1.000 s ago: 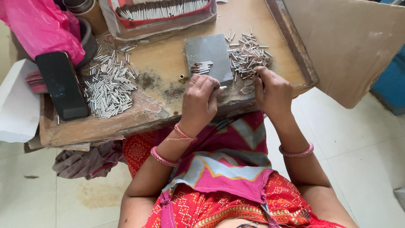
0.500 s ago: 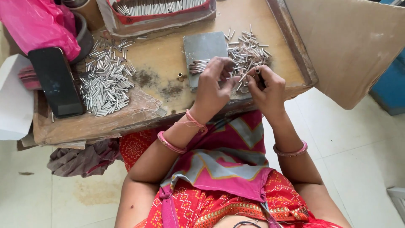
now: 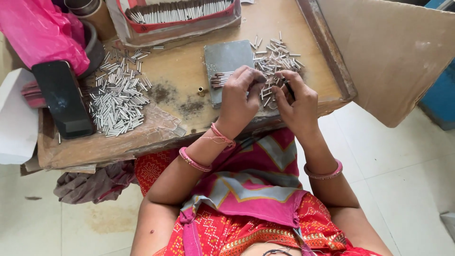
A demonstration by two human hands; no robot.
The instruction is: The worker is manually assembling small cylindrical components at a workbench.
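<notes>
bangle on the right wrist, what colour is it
Pink, seen best in the head view: the bangle circles the right wrist.

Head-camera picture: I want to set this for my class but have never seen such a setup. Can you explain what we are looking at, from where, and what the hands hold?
The one picture comes from a camera worn on a person's head, looking down. There is no machine: two bare hands work at a low wooden table. The left hand and right hand meet over a small grey slab, pinching something thin and dark, too small to name. Loose heaps of short silver metal tubes lie on the table, a tray of longer sticks behind, and a black phone at the side.
</notes>
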